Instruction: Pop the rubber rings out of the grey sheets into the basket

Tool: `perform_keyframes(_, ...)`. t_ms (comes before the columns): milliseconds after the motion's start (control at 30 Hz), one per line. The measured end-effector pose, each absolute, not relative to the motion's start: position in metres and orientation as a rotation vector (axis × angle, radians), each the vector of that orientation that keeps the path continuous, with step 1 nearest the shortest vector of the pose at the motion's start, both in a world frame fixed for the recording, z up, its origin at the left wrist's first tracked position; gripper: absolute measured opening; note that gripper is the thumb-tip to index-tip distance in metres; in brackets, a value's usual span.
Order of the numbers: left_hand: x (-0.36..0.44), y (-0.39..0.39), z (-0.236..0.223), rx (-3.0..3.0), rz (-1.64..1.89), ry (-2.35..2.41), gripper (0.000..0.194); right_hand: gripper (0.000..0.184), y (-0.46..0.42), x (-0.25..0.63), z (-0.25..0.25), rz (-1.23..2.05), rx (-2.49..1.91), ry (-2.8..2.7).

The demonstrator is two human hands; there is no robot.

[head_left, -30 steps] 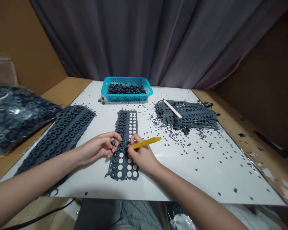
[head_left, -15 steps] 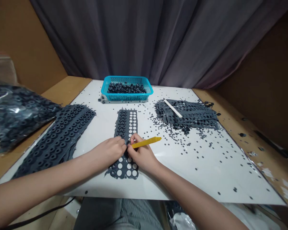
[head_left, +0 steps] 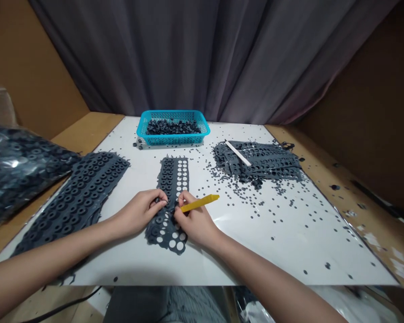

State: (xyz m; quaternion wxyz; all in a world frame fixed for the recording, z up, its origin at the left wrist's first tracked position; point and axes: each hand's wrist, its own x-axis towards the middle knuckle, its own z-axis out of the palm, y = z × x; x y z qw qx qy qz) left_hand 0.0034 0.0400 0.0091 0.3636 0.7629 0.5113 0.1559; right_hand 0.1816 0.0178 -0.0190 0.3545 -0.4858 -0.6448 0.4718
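A strip of grey rubber sheet (head_left: 173,175) lies in the middle of the white board, with raised rings at its left and round holes at its right. My left hand (head_left: 139,213) grips its left edge with curled fingers. My right hand (head_left: 195,220) holds a yellow plastic pry tool (head_left: 199,203) and presses against the strip's right side. The strip's lower end bends out of line. My hands hide its middle part.
A wider ringed rubber sheet (head_left: 77,202) lies to the left. A clear bag of rubber pieces (head_left: 16,172) sits beyond it. A teal basket (head_left: 173,138) of grey rings, a punched sheet pile (head_left: 259,161) with a white stick (head_left: 237,153), and scattered dark discs lie on the white board (head_left: 272,251).
My left hand has shifted left from the strip's centre, and the strip's lower end now bends and has moved leftward. The view has also shifted slightly.
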Motion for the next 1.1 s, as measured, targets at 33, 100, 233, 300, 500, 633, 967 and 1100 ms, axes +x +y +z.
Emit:
perform_keyframes(33,0.004,0.040,0.008,1.892,0.430,1.329,0.021,0.009,0.018,0.182,-0.019,1.223,-1.259,-1.662)
perform_keyframes(100,0.005,0.042,0.005,1.763,0.482,1.305,0.022,0.009,0.018,0.182,-0.018,1.231,-1.264,-1.652)
perform_keyframes(233,0.001,0.049,0.005,1.544,0.622,1.283,0.022,0.009,0.017,0.182,-0.017,1.257,-1.262,-1.641)
perform_keyframes(300,-0.003,0.052,0.009,1.498,0.655,1.274,0.022,0.009,0.017,0.183,-0.018,1.305,-1.256,-1.628)
perform_keyframes(500,-0.009,0.054,0.016,1.340,0.563,1.157,0.027,0.013,0.020,0.184,-0.018,1.515,-1.255,-1.348)
perform_keyframes(633,-0.008,0.051,0.010,1.110,0.556,1.121,0.032,0.016,0.022,0.183,-0.019,1.516,-1.240,-1.310)
perform_keyframes(967,-0.012,0.054,0.001,0.957,0.567,1.200,0.042,0.013,0.021,0.182,-0.024,1.407,-1.294,-1.465)
perform_keyframes(1100,-0.011,0.054,0.000,0.950,0.563,1.203,0.044,0.011,0.022,0.181,-0.021,1.371,-1.316,-1.503)
